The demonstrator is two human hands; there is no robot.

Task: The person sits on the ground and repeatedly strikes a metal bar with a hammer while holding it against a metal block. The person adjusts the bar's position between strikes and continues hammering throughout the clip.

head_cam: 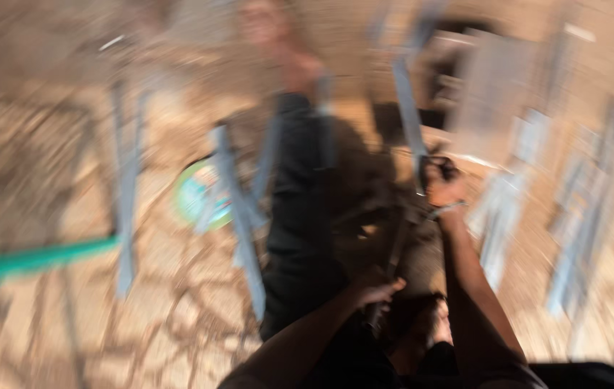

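1. Hose, green, runs along the sandy ground at far left; a round green-and-white disc lies further right.
2. Left hand closes around a dark bar, low at centre.
3. Right hand is clenched on a dark handle beside a grey metal strip; blur hides the details.

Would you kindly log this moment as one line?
left hand: grips dark bar | right hand: closed on dark tool | nearby: grey metal strips on sandy ground | view: blurred
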